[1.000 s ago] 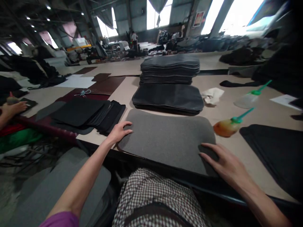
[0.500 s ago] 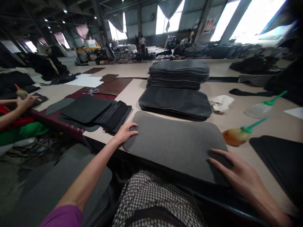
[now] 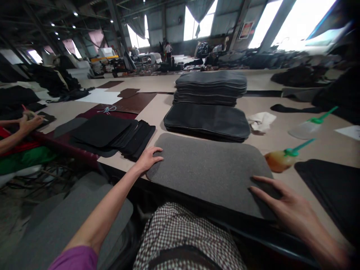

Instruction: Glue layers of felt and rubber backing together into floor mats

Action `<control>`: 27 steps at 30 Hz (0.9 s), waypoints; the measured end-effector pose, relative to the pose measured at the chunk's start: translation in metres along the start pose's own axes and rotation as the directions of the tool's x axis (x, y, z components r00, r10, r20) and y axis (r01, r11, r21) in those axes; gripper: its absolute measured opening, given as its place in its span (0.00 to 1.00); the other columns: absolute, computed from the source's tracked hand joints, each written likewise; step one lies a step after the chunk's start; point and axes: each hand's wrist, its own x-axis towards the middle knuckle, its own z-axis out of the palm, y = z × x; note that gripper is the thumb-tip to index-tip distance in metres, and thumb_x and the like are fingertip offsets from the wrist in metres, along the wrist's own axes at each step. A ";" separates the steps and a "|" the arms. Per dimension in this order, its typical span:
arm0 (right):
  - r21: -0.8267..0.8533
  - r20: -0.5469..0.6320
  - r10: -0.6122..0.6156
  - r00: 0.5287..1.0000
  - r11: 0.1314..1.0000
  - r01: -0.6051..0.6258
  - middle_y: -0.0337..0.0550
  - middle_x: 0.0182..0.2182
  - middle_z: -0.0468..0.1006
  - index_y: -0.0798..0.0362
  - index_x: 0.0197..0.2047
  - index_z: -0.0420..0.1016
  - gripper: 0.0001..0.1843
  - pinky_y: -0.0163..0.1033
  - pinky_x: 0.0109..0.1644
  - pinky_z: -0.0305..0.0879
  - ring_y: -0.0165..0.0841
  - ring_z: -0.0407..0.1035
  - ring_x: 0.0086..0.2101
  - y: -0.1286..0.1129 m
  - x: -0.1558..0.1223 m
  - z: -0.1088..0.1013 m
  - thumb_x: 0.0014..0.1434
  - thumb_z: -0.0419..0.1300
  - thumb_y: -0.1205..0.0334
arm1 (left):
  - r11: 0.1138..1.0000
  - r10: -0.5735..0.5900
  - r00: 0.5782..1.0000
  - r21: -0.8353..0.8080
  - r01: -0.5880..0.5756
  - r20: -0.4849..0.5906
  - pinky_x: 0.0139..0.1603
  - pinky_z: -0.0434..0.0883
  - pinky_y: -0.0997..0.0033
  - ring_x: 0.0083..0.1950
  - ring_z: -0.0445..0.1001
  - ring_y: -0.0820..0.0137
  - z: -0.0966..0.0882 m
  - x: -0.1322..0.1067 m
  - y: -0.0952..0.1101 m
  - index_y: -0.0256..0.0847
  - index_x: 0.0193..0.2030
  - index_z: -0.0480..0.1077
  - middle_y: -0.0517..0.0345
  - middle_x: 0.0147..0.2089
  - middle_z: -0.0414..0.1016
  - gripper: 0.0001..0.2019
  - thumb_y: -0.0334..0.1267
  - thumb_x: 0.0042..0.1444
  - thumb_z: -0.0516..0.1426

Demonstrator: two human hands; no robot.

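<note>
A grey felt-like panel [image 3: 208, 172] with rounded corners lies flat along the table's near edge. My left hand [image 3: 147, 160] rests at its left end, thumb and forefinger apart on the surface. At the right end, my right hand [image 3: 284, 198] lies over the edge with its fingers spread; part of it is blurred. Behind the panel sits a stack of black padded panels [image 3: 206, 120], and a taller stack [image 3: 210, 84] rises beyond it. Left of my left hand are dark sheets [image 3: 98, 129] and narrower black pieces [image 3: 139, 140].
A squeeze bottle of amber liquid [image 3: 281, 160] and a clear one [image 3: 305, 129], both green-tipped, lie at right near a crumpled cloth [image 3: 261, 122]. Black panels [image 3: 332, 187] lie far right. Grey panels [image 3: 73, 217] are stacked low at left. Another person's hands [image 3: 29, 122] work far left.
My right hand has shifted slightly right along the panel's end. My left hand stays at the left end. The view has tilted slightly; the other person's hands at left have moved a little.
</note>
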 end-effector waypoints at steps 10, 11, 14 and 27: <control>0.026 0.049 -0.048 0.998 0.999 0.046 0.45 0.49 0.79 0.43 0.51 0.75 0.29 0.52 0.49 0.70 0.47 0.74 0.47 0.008 -0.004 0.016 0.57 0.58 0.32 | 0.993 0.046 0.999 0.106 -0.047 0.014 0.57 0.70 0.61 0.52 0.75 0.62 0.003 -0.001 0.002 0.42 0.52 0.74 0.52 0.50 0.77 0.16 0.37 0.56 0.63; 0.027 0.046 -0.054 0.997 0.998 0.053 0.45 0.48 0.79 0.44 0.51 0.76 0.29 0.51 0.49 0.70 0.47 0.74 0.46 0.008 -0.003 0.016 0.57 0.58 0.33 | 0.993 0.048 0.999 0.111 -0.049 0.016 0.57 0.70 0.61 0.53 0.75 0.62 0.004 -0.001 0.002 0.42 0.52 0.74 0.52 0.50 0.77 0.15 0.37 0.57 0.63; 0.025 0.042 -0.077 0.996 0.997 0.076 0.46 0.47 0.78 0.46 0.52 0.75 0.27 0.50 0.49 0.71 0.46 0.74 0.46 0.007 -0.004 0.015 0.58 0.59 0.36 | 0.991 0.057 0.998 0.120 -0.060 0.025 0.57 0.70 0.62 0.53 0.75 0.63 0.005 -0.002 0.001 0.43 0.53 0.73 0.52 0.51 0.76 0.16 0.39 0.58 0.62; -0.208 -0.049 -0.174 0.984 0.965 0.160 0.58 0.62 0.63 0.51 0.58 0.71 0.25 0.60 0.61 0.64 0.54 0.62 0.60 -0.009 -0.010 0.006 0.61 0.62 0.49 | 0.881 0.092 0.991 0.455 -0.128 0.102 0.66 0.61 0.45 0.70 0.59 0.51 0.019 0.001 -0.007 0.48 0.65 0.66 0.43 0.70 0.59 0.25 0.53 0.66 0.51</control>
